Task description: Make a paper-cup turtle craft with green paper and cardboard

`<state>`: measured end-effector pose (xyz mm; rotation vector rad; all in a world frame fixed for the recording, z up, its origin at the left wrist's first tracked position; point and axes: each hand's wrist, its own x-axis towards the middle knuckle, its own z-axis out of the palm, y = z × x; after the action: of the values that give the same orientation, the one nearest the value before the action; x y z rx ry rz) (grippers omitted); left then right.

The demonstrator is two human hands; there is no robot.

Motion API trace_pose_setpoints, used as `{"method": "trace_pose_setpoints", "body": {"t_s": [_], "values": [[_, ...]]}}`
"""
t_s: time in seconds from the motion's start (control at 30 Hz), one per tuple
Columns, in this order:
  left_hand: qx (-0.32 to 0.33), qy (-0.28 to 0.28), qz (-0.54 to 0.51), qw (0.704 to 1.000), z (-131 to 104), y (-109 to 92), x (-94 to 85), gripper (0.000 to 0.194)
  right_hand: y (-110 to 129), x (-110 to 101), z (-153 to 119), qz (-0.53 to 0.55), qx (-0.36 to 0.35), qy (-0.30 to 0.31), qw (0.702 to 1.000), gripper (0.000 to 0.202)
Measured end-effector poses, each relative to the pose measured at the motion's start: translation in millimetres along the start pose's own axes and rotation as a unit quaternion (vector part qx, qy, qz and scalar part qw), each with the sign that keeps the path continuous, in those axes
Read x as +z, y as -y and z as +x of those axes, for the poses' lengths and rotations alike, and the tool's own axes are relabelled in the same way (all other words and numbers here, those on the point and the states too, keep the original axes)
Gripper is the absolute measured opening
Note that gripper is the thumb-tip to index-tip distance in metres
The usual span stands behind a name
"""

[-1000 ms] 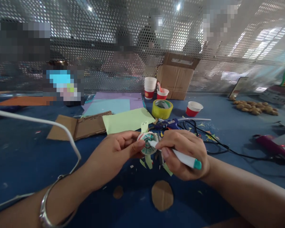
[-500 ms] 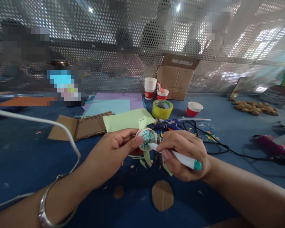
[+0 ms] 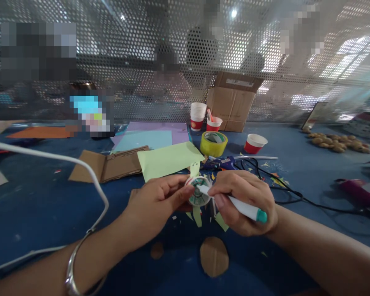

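Near the middle, my left hand (image 3: pixel 160 203) grips a small paper cup piece (image 3: pixel 200 197) by its left rim. Its round face bears green marker lines. A pale green paper head with a drawn face (image 3: pixel 195 168) sticks up from its top, and a green strip (image 3: pixel 197 216) hangs below. My right hand (image 3: pixel 245 201) is closed around a white marker with a green end (image 3: pixel 246 208); the marker's tip is at the round face. A silver bangle (image 3: pixel 70 271) is on my left wrist.
Behind lie green paper (image 3: pixel 169 158), yellow tape (image 3: pixel 213 144), folded cardboard (image 3: pixel 121 164), a blue glue gun (image 3: pixel 220 163) and a red-white cup (image 3: pixel 255 144). A cardboard oval (image 3: pixel 214 257) lies in front. A white cable (image 3: pixel 58 158) crosses the left. Black cable (image 3: pixel 314 201) runs right.
Both hands and the cup piece have shifted slightly right and down in view, with the background shifting right too. The cup piece is turned a little, and the marker tip remains at its face.
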<state>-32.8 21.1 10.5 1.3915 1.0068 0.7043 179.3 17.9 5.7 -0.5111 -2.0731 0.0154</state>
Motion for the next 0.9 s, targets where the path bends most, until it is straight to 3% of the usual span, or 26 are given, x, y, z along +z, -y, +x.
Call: {"method": "trace_pose_setpoints", "body": {"t_s": [0.13, 0.27, 0.43, 0.9], "values": [[0.023, -0.034, -0.008, 0.999, -0.5, 0.2, -0.6, 0.037, -0.2, 0.5, -1.7, 0.002, -0.008, 0.007, 1.0, 0.009], [0.007, 0.015, 0.005, 1.0, -0.5, 1.7, -1.3, 0.037, 0.7, 1.2, -2.2, -0.024, 0.004, 0.01, 1.0, 0.009], [0.029, -0.029, -0.023, 0.999, 0.4, 1.7, -2.1, 0.039, 1.0, 0.9, -2.0, -0.027, -0.011, 0.01, 1.0, 0.009], [0.034, -0.022, -0.003, 0.999, -0.3, -1.7, 3.8, 0.036, 1.8, -0.1, -5.6, -0.04, 0.001, -0.02, 0.999, 0.008]]}}
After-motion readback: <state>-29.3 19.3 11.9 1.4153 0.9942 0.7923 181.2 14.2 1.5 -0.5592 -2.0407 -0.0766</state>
